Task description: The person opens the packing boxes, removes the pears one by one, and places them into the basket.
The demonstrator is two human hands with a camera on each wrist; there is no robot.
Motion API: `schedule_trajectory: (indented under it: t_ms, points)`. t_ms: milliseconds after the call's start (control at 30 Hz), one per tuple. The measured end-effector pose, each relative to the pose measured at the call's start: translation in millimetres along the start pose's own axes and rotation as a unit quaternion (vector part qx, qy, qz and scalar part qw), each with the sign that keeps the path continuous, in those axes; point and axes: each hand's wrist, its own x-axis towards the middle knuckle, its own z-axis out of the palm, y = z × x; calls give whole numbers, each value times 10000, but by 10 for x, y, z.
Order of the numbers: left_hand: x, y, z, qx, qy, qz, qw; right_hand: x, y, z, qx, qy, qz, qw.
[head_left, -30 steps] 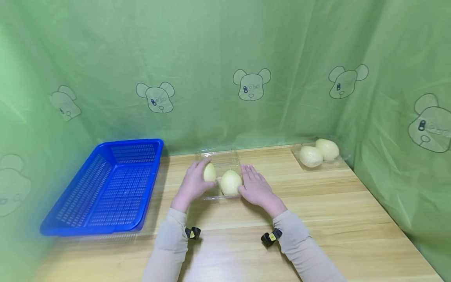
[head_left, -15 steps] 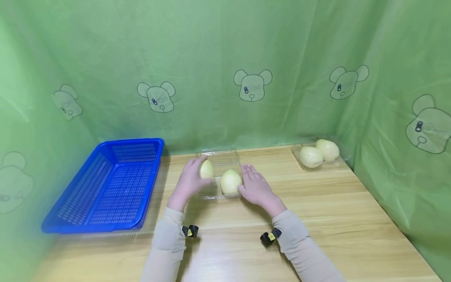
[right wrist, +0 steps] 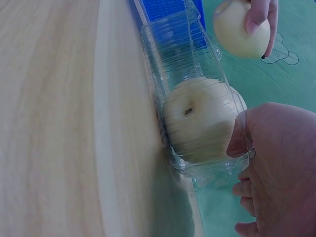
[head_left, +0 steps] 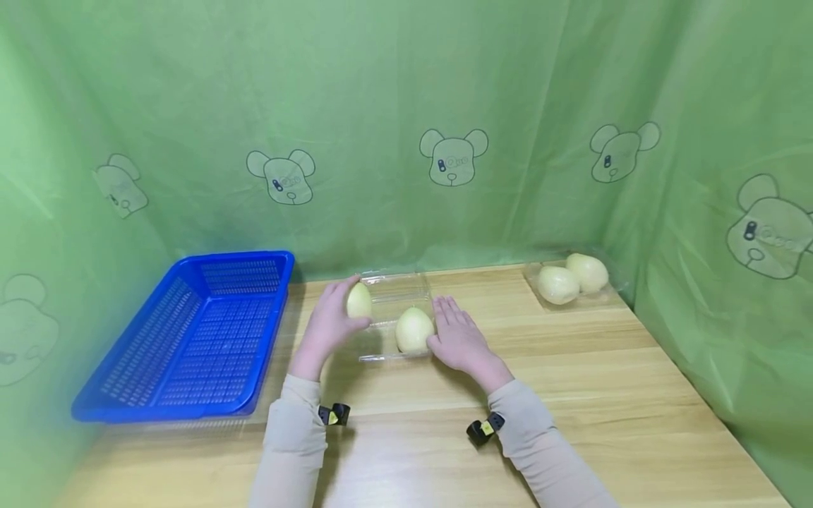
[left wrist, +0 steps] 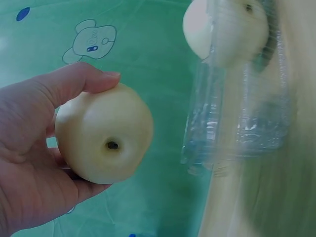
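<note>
- Head view: my left hand [head_left: 328, 317] grasps a pear [head_left: 359, 302], thumb and fingers round its left side. Pear is held up by the left end of the plastic box [head_left: 394, 358]; right over that end or slightly past it, can't tell.
- Head view: second pear [head_left: 414, 330] sits in the box's right part, beside my right hand [head_left: 460, 335]. Right fingers are straight along the box's right end, grasping nothing. Lid [head_left: 396, 283] lies back on the far side.
- Head view: basket [head_left: 225, 346] is out to my left, well apart from the grip; two more pears [head_left: 557, 285] at the right on the table [head_left: 571, 423], nearer my right hand.
- Left wrist view: thumb and fingers on opposite sides of the pear. Its dark pit [left wrist: 112, 145] faces this camera, so I judge the long axis runs roughly away from my wrist. Box is apart from it, curtain [left wrist: 168, 207] showing between.
- Right wrist view: pear is off the box's far end, not touching it. Box lies below the grip and toward my right; left hand has the pear, right hand is at the opposite end, thumb by the second pear.
</note>
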Motion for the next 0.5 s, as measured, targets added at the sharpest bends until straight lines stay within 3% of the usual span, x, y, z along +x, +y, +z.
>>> schedule_trajectory:
  t_ms: [500]
  points:
    - [14, -33, -241, 279, 217, 163, 9992, -12, 6, -1, -37, 73, -37, 10000]
